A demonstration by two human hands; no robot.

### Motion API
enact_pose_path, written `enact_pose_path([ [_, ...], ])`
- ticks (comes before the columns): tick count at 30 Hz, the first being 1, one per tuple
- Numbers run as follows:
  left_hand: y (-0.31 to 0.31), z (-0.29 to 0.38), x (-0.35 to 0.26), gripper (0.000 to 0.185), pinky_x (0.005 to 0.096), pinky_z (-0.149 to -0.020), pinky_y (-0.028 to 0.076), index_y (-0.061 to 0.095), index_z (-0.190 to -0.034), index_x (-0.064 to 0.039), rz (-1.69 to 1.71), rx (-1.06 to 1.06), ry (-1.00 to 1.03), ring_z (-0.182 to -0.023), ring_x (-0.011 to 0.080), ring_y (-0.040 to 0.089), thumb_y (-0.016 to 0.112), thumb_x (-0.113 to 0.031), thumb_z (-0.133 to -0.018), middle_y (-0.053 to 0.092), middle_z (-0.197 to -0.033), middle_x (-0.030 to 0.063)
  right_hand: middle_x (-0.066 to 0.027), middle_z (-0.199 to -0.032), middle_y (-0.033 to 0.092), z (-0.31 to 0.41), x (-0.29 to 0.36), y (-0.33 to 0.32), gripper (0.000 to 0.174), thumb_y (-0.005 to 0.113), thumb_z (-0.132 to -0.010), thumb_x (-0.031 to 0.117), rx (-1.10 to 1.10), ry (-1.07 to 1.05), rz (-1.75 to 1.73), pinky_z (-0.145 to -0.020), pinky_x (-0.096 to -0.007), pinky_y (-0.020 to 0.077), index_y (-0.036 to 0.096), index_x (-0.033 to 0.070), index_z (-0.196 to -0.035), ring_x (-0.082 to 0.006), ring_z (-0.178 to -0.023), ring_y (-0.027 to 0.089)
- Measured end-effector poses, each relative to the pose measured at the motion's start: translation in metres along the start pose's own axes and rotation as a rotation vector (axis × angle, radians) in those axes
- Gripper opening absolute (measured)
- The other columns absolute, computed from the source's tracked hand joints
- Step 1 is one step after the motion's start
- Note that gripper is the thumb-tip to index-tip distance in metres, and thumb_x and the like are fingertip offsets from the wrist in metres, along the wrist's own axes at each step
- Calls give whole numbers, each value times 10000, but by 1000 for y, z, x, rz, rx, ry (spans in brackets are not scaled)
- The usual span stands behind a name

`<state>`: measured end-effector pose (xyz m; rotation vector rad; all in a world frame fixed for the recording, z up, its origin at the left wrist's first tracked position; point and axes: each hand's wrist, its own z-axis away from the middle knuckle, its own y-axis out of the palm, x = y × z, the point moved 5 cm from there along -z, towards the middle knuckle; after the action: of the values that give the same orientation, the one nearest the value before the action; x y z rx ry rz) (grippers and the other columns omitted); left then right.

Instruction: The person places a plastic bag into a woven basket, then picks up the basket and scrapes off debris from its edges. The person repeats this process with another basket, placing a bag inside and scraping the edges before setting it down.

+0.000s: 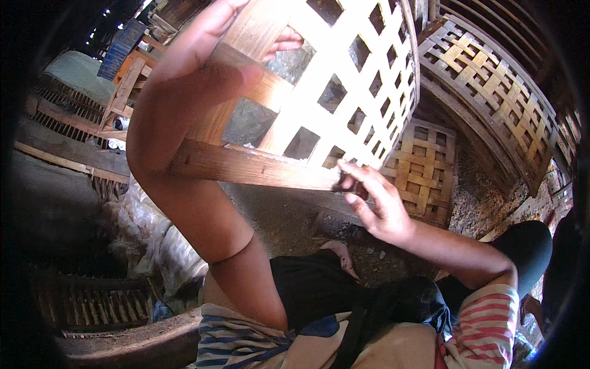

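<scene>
A large woven lattice panel of flat wooden or bamboo strips [322, 92] stands raised and tilted before me, brightly lit, with a wooden bar [258, 168] along its near edge. My left arm reaches up across the panel's left side. My left hand [230, 46] grips a wide strip at the upper left; some fingertips show through an opening behind it, while the thumb side lies on the near face. At the bar's right end is my right hand [380, 203], its fingers bent and apart around a small dark spot that I cannot make out.
More woven panels lean at the right, a large one [488, 78] and a smaller one [421, 170]. A wooden frame [122, 92] stands at the upper left. Crumpled clear plastic sheeting [152, 235] lies at my left, above a slatted wooden piece [92, 304]. Sandals or similar items are unclear near my legs.
</scene>
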<state>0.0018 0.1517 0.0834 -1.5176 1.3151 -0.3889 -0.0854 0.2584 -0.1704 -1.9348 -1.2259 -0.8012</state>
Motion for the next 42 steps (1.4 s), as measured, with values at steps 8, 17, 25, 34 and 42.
enact_pose_path([
  [8, 8, 13, -1, 440, 345, -985, 561, 571, -1296, 96, 126, -93, 152, -1104, 235, 691, 671, -153, -947, 657, -1213, 228, -67, -874, 625, -14, -6, 32, 236, 611, -976, 4, -283, 18, -229, -743, -306, 501, 691, 23, -1198, -167, -798, 588],
  [17, 22, -8, 34, 431, 395, -1009, 554, 534, -1307, 109, 640, 61, -72, -1128, 286, 678, 598, -192, -1005, 649, -1219, 256, -19, -788, 587, -22, -17, 16, 209, 521, -1012, -22, -247, 102, -274, -679, -244, 459, 721, 14, -1064, -83, -717, 542],
  [25, 24, -19, 36, 489, 422, -1025, 542, 477, -1349, 101, 608, 49, -243, -1156, 324, 661, 536, -253, -1018, 633, -1242, 275, -79, -744, 687, -12, -30, -4, 229, 550, -893, -93, -203, 210, 251, -632, -280, 531, 737, 18, -964, -145, -660, 662],
  [34, 22, -7, 49, 718, 432, -1089, 486, 382, -1439, 90, 330, -1, -74, -1236, 341, 613, 522, -400, -933, 574, -1326, 303, -55, -823, 672, -12, -23, 5, 528, 511, -870, -134, -64, 120, -250, -692, -289, 550, 656, 78, -1331, -122, -703, 632],
  [42, 12, -9, 57, 925, 441, -1145, 437, 297, -1519, 80, 230, 28, -43, -1307, 357, 571, 510, -531, -858, 522, -1399, 327, -106, -915, 761, 34, -99, -5, 374, 521, -857, -122, -96, 177, -6, -641, -269, 552, 769, 43, -1082, -123, -711, 680],
])
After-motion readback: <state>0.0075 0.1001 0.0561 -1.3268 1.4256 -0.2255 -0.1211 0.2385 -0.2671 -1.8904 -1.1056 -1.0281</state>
